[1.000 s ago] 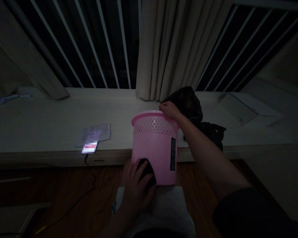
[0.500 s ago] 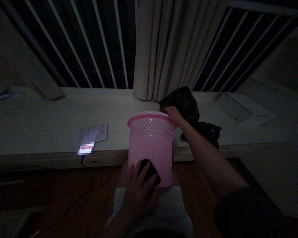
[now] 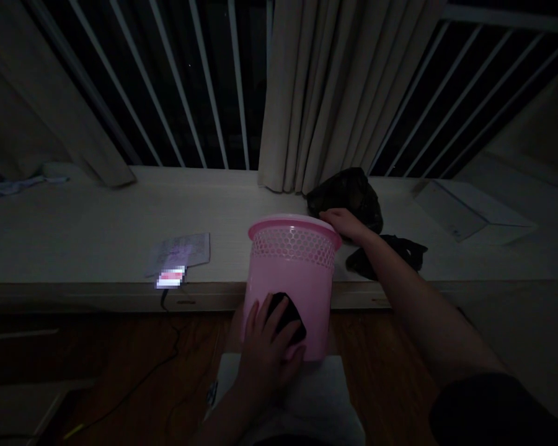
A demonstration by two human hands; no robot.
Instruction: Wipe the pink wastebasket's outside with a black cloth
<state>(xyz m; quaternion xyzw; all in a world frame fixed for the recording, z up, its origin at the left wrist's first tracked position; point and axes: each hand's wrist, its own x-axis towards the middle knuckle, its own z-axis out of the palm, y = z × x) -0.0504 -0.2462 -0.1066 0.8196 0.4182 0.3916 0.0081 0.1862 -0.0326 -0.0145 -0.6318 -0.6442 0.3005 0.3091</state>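
Note:
A pink plastic wastebasket (image 3: 291, 279) stands upright over my lap, a honeycomb lattice band below its rim. My right hand (image 3: 344, 223) is closed over the right side of the rim, its fingertips partly hidden. My left hand (image 3: 270, 337) rests against the lower front wall with its fingers spread. Those fingers lie across a flat black patch (image 3: 288, 319) on the wall; in the dim light I cannot tell whether it is printed or a separate piece. The basket's inside is out of sight.
Black plastic bags (image 3: 346, 195) lie behind the right hand on the white ledge (image 3: 97, 229). A white box (image 3: 474, 214) stands farther right. Left are a paper (image 3: 186, 249) and a bright blurred-out device (image 3: 170, 277) with a cable (image 3: 160, 359). Curtains (image 3: 302, 93) hang behind.
The view has shifted, so everything sits farther right. The wastebasket has turned or tilted slightly; a dark strip at its right edge shows less. Both hands keep their places on it.

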